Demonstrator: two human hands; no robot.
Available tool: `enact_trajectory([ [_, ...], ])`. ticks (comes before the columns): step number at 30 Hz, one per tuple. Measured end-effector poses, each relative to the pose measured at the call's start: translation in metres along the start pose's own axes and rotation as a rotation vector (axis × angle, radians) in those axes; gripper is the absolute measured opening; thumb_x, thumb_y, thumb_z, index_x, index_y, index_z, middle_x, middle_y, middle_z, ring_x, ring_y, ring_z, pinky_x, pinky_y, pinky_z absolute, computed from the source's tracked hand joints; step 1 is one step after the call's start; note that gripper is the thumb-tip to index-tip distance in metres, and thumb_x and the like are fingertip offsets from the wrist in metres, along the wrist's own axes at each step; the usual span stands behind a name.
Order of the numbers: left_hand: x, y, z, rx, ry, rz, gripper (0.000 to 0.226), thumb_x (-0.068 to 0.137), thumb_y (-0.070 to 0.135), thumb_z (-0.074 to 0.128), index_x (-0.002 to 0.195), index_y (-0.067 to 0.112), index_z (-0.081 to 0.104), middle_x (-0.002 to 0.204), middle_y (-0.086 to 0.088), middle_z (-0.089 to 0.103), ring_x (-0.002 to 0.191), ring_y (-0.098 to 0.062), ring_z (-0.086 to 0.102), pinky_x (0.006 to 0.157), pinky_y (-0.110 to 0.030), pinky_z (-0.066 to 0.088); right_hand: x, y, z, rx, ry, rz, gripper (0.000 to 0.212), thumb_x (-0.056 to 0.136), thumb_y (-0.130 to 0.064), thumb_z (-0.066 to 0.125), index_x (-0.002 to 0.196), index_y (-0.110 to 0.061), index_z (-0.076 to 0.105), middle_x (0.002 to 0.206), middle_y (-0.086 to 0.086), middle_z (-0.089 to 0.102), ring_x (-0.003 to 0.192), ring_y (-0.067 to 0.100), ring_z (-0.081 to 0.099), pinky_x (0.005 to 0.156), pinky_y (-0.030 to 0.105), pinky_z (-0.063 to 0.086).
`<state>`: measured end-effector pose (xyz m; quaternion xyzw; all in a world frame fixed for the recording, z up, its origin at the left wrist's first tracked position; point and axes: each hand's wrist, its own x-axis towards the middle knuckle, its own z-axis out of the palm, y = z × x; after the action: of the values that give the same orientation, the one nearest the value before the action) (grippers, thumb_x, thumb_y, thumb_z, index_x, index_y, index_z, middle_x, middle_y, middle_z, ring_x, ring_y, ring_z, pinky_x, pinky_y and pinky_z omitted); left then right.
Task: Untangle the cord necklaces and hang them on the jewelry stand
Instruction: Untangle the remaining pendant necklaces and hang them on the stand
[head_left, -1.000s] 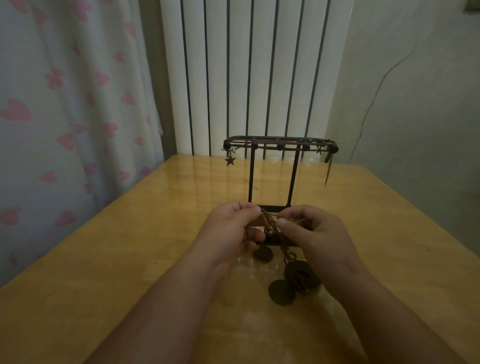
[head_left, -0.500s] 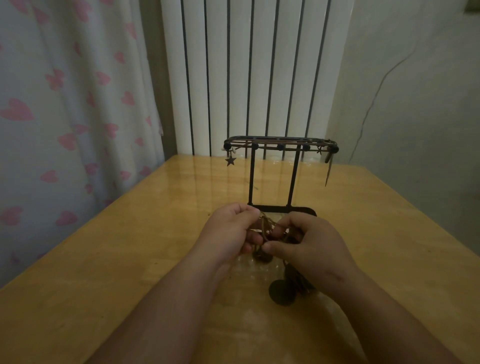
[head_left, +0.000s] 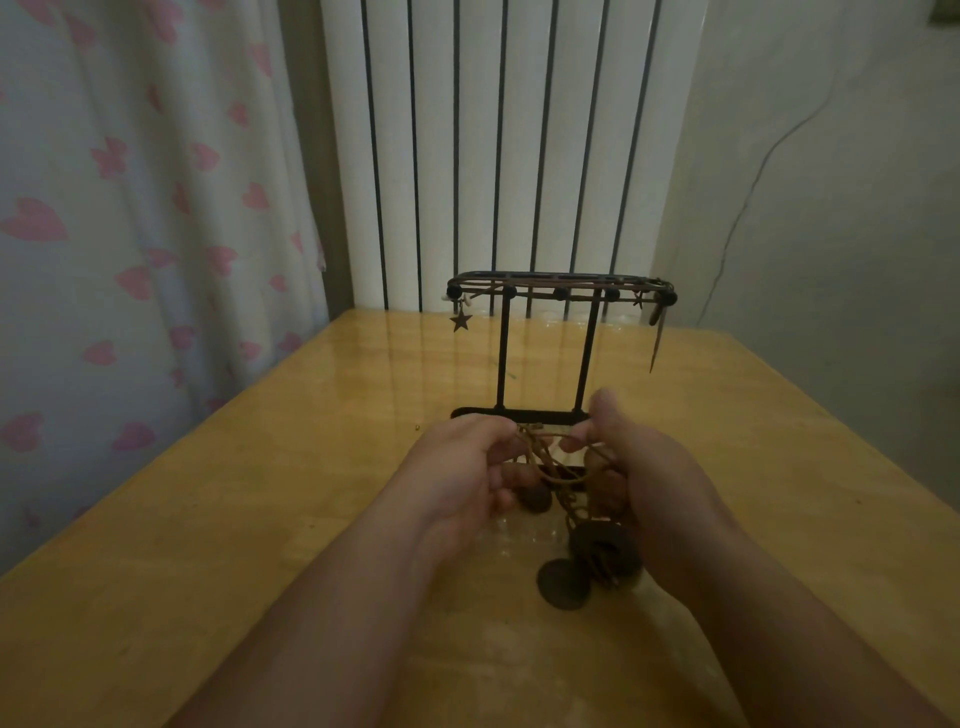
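Observation:
A knot of brown cord necklaces (head_left: 546, 457) hangs between my two hands, just above the wooden table (head_left: 218, 519). My left hand (head_left: 462, 467) pinches the cords at their left end. My right hand (head_left: 639, 478) pinches them at the right, thumb raised. Dark round pendants (head_left: 582, 566) from the cords lie on the table below my right hand. The black metal jewelry stand (head_left: 558, 291) rises right behind my hands; its base is partly hidden by them. A star pendant (head_left: 460, 321) hangs at the stand's left end and a long thin pendant (head_left: 655, 343) at its right end.
A white ribbed radiator (head_left: 498, 145) stands behind the table's far edge. A curtain with pink hearts (head_left: 130, 208) hangs to the left, a pale wall with a thin cable (head_left: 753, 187) to the right. A tiny bead (head_left: 417, 427) lies on the table left of the stand's base.
My right hand has moved right and up, away from my left, and its thumb has lifted. The cords are now stretched wider between the hands. The pendants and stand have stayed put.

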<state>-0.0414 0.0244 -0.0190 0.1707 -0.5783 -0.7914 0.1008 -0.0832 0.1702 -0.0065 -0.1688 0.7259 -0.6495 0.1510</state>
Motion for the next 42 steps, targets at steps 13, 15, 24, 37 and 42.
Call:
enact_trajectory([
  [13,0.005,-0.002,-0.001,0.049,0.071,0.010,0.018,0.099,0.020,0.052,0.110,0.010,0.063,0.101,-0.008,0.076,0.059,-0.011,0.055,0.049,-0.024,0.037,-0.001,0.003,-0.003,-0.427,0.038,-0.233,0.066,0.081,-0.071,0.029,0.067,-0.023,0.072,0.071,-0.009,0.068,0.074,-0.004,0.060,0.065,0.023,0.040],
  [15,0.004,-0.002,-0.001,0.036,0.060,0.017,0.016,0.099,0.018,0.052,0.104,0.009,0.065,0.096,-0.007,0.076,0.058,-0.011,0.053,0.049,-0.024,0.036,-0.001,0.002,-0.004,-0.489,0.011,-0.199,0.076,0.070,-0.079,0.028,0.064,-0.019,0.073,0.071,-0.008,0.069,0.070,0.003,0.061,0.065,0.025,0.045],
  [24,0.009,0.001,-0.005,-0.109,0.100,-0.044,0.020,0.102,0.020,0.047,0.116,0.008,0.054,0.098,-0.014,0.076,0.048,-0.009,0.052,0.037,-0.020,0.035,0.000,0.003,-0.002,-0.385,-0.053,-0.184,0.021,0.093,-0.028,0.056,0.078,-0.016,0.063,0.075,-0.001,0.061,0.062,0.000,0.054,0.062,0.026,0.046],
  [37,-0.004,0.006,0.000,0.174,0.111,0.041,0.009,0.098,0.022,0.055,0.097,0.019,0.064,0.058,0.004,0.054,0.046,-0.009,0.040,0.043,-0.022,0.029,0.005,0.003,-0.004,0.061,0.043,-0.119,0.031,0.101,-0.023,0.036,0.086,-0.010,0.060,0.057,0.000,0.043,0.059,0.021,0.039,0.065,0.036,0.038],
  [42,-0.006,0.006,0.003,0.487,0.279,0.153,0.018,0.094,0.017,0.061,0.109,0.028,0.059,0.105,0.006,0.060,0.080,-0.005,0.055,0.054,-0.017,0.043,0.004,0.002,-0.004,0.075,0.059,-0.131,0.031,0.102,-0.025,0.039,0.087,-0.013,0.064,0.069,-0.003,0.062,0.067,0.017,0.050,0.065,0.035,0.041],
])
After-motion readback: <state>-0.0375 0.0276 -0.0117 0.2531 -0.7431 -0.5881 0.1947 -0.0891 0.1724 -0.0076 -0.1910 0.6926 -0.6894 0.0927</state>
